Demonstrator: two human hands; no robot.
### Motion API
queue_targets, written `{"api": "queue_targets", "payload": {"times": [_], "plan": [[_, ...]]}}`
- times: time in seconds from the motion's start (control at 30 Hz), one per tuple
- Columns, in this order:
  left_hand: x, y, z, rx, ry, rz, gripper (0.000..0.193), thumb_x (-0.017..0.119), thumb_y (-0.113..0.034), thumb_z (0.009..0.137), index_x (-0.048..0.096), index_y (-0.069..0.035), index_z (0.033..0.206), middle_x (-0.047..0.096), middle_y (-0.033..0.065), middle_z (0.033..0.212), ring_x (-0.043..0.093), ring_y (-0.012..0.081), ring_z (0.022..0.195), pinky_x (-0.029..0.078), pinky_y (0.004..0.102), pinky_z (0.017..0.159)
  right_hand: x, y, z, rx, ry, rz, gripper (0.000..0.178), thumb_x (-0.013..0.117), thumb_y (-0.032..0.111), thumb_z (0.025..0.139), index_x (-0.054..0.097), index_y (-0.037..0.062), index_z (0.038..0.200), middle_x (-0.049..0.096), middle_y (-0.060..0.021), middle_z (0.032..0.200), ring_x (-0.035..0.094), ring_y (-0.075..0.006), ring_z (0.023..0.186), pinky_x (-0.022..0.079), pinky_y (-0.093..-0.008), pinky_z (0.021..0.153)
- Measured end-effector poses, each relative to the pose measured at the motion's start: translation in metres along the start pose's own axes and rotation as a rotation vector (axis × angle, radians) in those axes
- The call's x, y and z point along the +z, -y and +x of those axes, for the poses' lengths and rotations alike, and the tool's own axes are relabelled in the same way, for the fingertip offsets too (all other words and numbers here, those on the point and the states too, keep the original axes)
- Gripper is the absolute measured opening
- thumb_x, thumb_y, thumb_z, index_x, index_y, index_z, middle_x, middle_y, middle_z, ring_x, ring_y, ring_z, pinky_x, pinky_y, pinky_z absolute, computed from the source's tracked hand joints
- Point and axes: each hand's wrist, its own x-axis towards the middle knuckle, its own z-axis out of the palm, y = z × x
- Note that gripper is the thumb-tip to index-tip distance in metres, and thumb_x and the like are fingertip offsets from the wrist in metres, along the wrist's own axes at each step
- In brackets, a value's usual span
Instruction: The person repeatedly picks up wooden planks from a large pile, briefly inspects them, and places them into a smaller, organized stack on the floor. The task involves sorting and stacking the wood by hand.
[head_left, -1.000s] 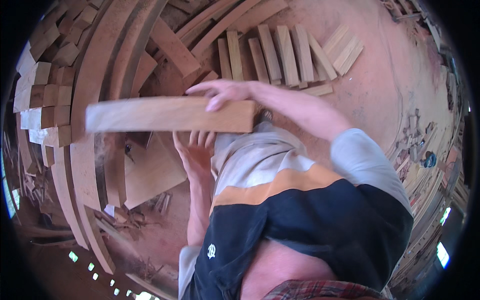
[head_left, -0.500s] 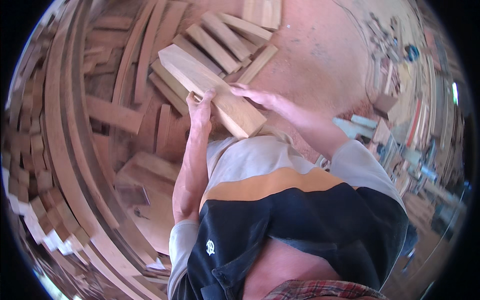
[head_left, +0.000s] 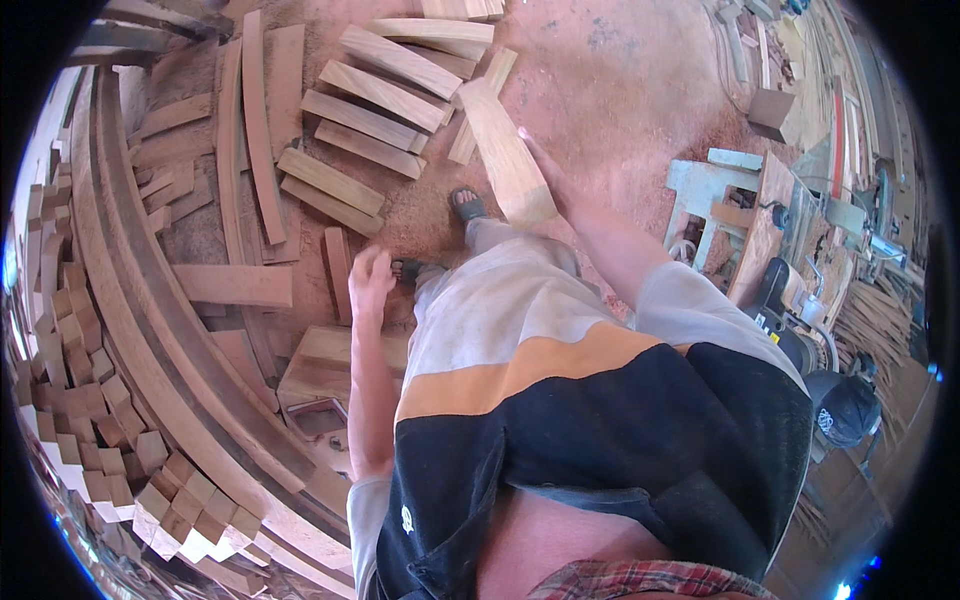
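A thick wooden block, pale and long with a squared near end, is held out in front of my body. My right hand grips it along its right side; most of those fingers are hidden behind the wood. My left hand is off the block, to its left and lower down. Its fingers are loosely bent and nothing shows in them. Several cut wooden pieces lie side by side on the floor beyond, and a pair of them lies just past my left hand.
Long curved planks run down the left, beside a stack of squared blocks. A light-blue metal machine frame stands at the right, with a dark cap nearer. Reddish sawdust covers the floor. My sandalled foot shows below the block.
My left hand has let go of the block and moved down and left. The block, now in my right hand alone, has swung rightward and more upright in view. My view has shifted.
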Motion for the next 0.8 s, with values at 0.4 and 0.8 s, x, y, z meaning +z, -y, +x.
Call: {"api": "queue_targets", "payload": {"times": [0.4, 0.8], "plan": [[-0.068, 0.123, -0.067, -0.225, -0.116, 0.096, 0.038, 0.067, -0.024, 0.100, 0.064, 0.000, 0.129, 0.061, 0.0041, 0.083, 0.057, 0.0116, 0.064, 0.053, 0.0288, 0.053, -0.084, 0.010, 0.007, -0.131, -0.720, -0.501, 0.078, 0.082, 0.056, 0.084, 0.061, -0.0008, 0.134, 0.071, -0.0174, 0.120, 0.071, -0.0270, 0.107, 0.059, -0.0446, 0.092], [-0.065, 0.067, -0.045, -0.099, -0.150, -0.018, 0.048, 0.069, -0.028, 0.101, 0.060, 0.001, 0.138, 0.067, 0.0104, 0.109, 0.066, 0.0150, 0.086, 0.059, 0.0310, 0.070, -0.045, -0.083, 0.082, 0.104, -0.497, -0.939, 0.098, 0.068, 0.064, 0.093, 0.043, -0.0093, 0.152, 0.045, -0.0272, 0.158, 0.044, -0.0373, 0.148, 0.034, -0.0433, 0.123]]}}
